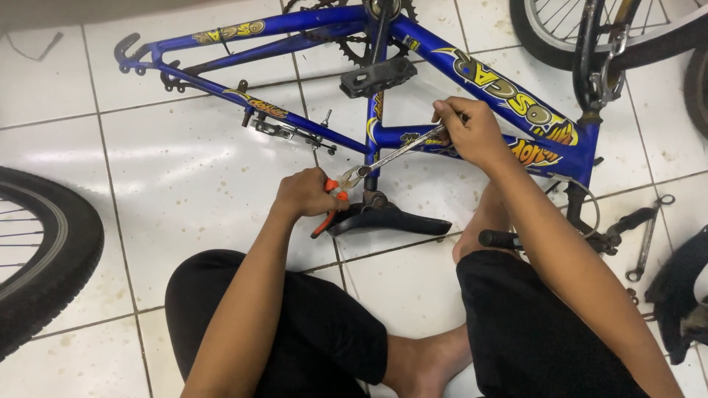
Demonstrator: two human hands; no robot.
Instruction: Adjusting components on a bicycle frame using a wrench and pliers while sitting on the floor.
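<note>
**Seat clamp: slip risk**

Left hand (302,195) clamped on orange pliers (333,200) at the clamp above the black saddle (387,219) on the floor. Right hand (472,133) closed on the wrench (398,152). I'd expect the wrench to slip if the pliers lose bite, knuckles into the blue frame (487,81).

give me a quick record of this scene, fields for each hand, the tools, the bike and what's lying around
left hand: grips orange-handled pliers at the seat clamp
right hand: holds a silver wrench meeting the pliers
bike: blue frame upside down, black saddle on the white tile floor
around: loose tyre at left, spare wrench at right
</note>
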